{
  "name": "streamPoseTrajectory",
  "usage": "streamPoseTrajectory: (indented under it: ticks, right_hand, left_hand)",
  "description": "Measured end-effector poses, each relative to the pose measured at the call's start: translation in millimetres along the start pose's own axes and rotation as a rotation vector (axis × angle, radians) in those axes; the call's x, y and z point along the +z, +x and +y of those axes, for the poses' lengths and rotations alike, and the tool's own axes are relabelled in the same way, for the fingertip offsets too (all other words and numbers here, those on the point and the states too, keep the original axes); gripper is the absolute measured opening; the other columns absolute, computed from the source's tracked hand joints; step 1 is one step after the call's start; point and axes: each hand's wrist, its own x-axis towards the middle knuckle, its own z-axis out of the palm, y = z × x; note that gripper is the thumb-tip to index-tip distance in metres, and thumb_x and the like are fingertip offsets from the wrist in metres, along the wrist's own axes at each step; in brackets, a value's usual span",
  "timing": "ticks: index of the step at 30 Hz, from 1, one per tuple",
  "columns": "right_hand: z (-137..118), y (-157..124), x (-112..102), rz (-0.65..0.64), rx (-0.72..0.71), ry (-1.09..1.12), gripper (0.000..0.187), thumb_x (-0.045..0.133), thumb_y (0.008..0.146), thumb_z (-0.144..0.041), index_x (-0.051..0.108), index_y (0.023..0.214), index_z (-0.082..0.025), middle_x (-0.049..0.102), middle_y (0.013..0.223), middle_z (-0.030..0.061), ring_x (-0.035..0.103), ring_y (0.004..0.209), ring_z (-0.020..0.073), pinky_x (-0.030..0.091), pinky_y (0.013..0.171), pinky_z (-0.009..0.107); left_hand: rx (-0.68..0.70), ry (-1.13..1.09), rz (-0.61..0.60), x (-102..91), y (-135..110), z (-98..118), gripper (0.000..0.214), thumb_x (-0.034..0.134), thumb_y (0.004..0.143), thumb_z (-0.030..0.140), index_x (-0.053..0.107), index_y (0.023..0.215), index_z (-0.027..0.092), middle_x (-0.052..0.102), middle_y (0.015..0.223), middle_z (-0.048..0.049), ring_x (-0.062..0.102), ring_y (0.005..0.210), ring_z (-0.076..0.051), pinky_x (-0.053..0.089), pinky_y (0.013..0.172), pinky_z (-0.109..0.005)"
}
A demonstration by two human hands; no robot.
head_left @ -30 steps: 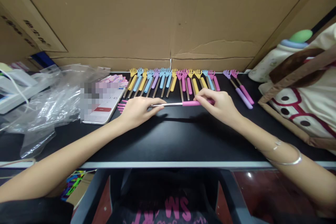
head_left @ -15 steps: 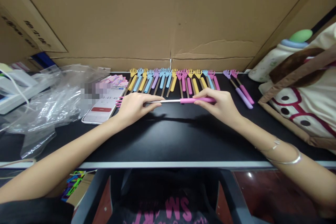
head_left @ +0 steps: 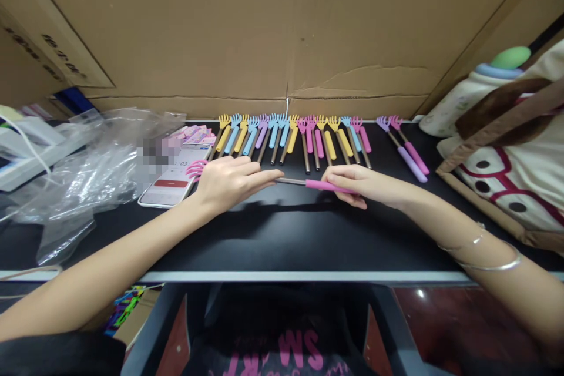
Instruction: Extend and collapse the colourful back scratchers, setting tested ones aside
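Tabletop point(head_left: 282, 249), grips point(head_left: 231, 185) point(head_left: 352, 181) closed round pink scratcher point(head_left: 316, 185)

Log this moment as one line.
left hand: holds rod, pink claw beyond | right hand: holds pink handle | phone: on table, left

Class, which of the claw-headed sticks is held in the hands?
The pink stick spanning the left hand and right hand; the other sticks lie on the black table.
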Motion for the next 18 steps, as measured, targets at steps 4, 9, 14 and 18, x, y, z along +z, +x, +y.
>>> streamPoseTrajectory:
  ticks: [4,9,14,18]
  right_hand:
    - [1.9,2.6,0.2,0.144,-0.066,-0.187,0.039,0.042,0.091,-0.053,0.052,0.083,-0.017,0.049,0.055,-0.0051,0.039,0.042,0.0062,0.031,0.042,0.021]
    - [2.6,1.8,-1.3,0.530,-0.033,-0.537,0.028,0.051,0.086,-0.046,0.060,0.083,-0.019,0.059,0.067,-0.0003,0.053,0.062,0.0127,0.039,0.061,0.026]
    - [5.2,0.5,-3.5,0.560,-0.053,-0.628,0.025,0.052,0.085,-0.044,0.062,0.087,-0.021,0.061,0.074,0.0004,0.055,0.069,0.0145,0.038,0.064,0.027]
    - [3.7,0.2,-2.9,0.436,-0.071,-0.503,0.027,0.048,0.088,-0.046,0.057,0.088,-0.020,0.050,0.057,-0.0049,0.048,0.052,0.0108,0.036,0.055,0.024]
  left_hand:
    - [-0.001,-0.023,-0.013,6.1,-1.2,-0.2,0.034,0.042,0.095,0.046,0.073,0.100,0.033,0.067,0.064,-0.0008,0.059,0.060,-0.012,0.028,0.049,-0.024]
    - [-0.182,-0.168,-0.183,9.3,-0.4,-2.6,0.032,0.043,0.094,0.046,0.070,0.104,0.032,0.074,0.084,0.0021,0.066,0.072,-0.015,0.032,0.052,-0.022]
    - [-0.292,-0.282,-0.339,8.5,2.3,-6.8,0.036,0.042,0.092,0.052,0.069,0.107,0.033,0.073,0.075,0.0031,0.065,0.066,-0.016,0.032,0.053,-0.022]
    - [-0.273,-0.238,-0.294,10.4,1.0,-9.5,0.034,0.046,0.092,0.051,0.070,0.108,0.033,0.075,0.088,0.0019,0.067,0.073,-0.018,0.035,0.055,-0.023]
